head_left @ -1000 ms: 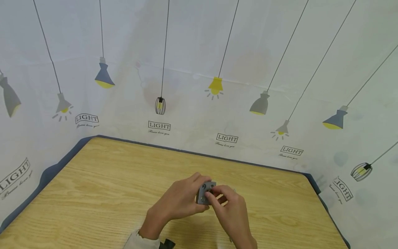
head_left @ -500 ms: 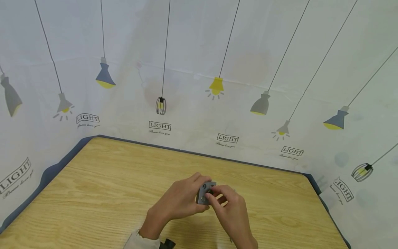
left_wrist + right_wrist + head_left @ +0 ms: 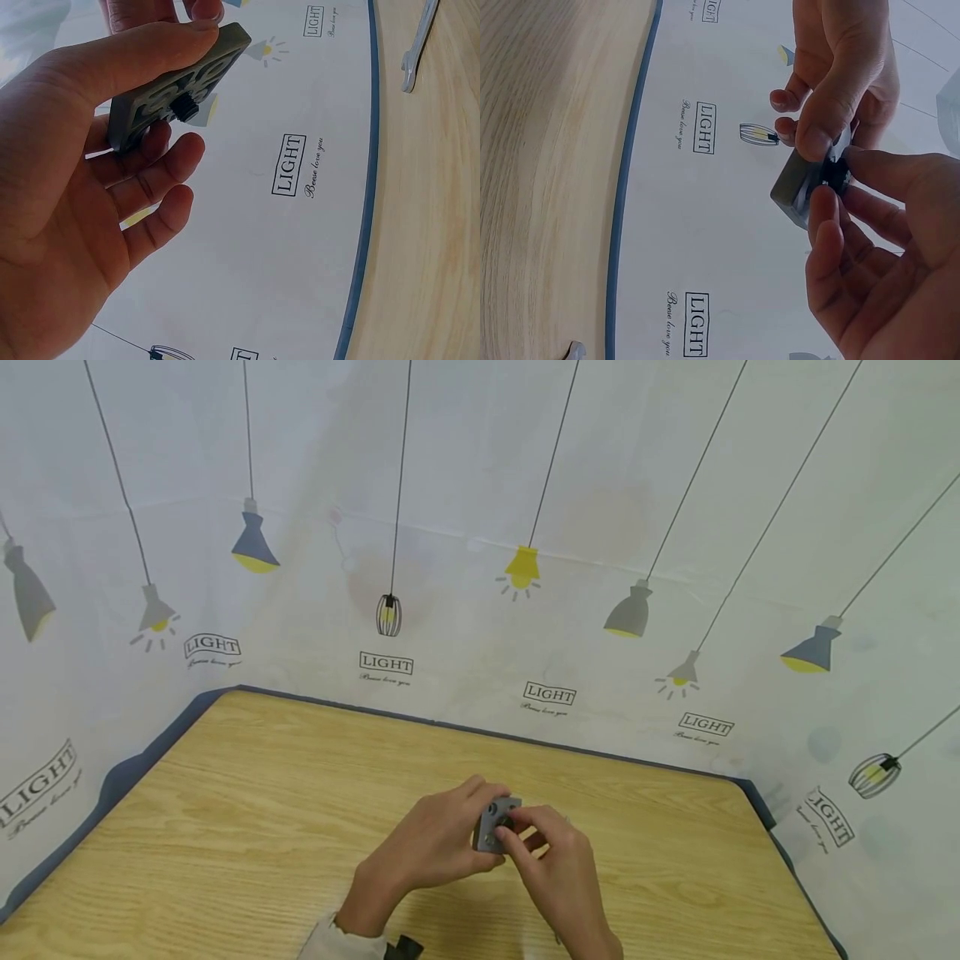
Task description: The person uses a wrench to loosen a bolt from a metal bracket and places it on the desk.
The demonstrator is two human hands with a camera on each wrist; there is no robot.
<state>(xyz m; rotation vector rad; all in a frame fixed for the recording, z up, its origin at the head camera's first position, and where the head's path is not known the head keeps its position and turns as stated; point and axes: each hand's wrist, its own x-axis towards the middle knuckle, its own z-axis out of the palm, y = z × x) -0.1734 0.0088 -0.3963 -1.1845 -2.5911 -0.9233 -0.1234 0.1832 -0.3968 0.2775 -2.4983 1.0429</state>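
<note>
In the left grip [image 3: 435,837], the block [image 3: 485,827] is held by its edges, above the bench [image 3: 300,793]. By the right grip [image 3: 558,868], a dark part [image 3: 507,821] is pinched at the block's face. A threaded stub [image 3: 184,107] is seen protruding from the recessed side. A wrench [image 3: 411,66] is noted on the bench, near the printed sheet [image 3: 247,255].

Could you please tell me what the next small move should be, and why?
Probably a slight turn of the dark part by the right hand, which pinches it against the grey block. The left hand grips the block, and a dark ridged stub shows on the face seen from the left wrist.
</note>
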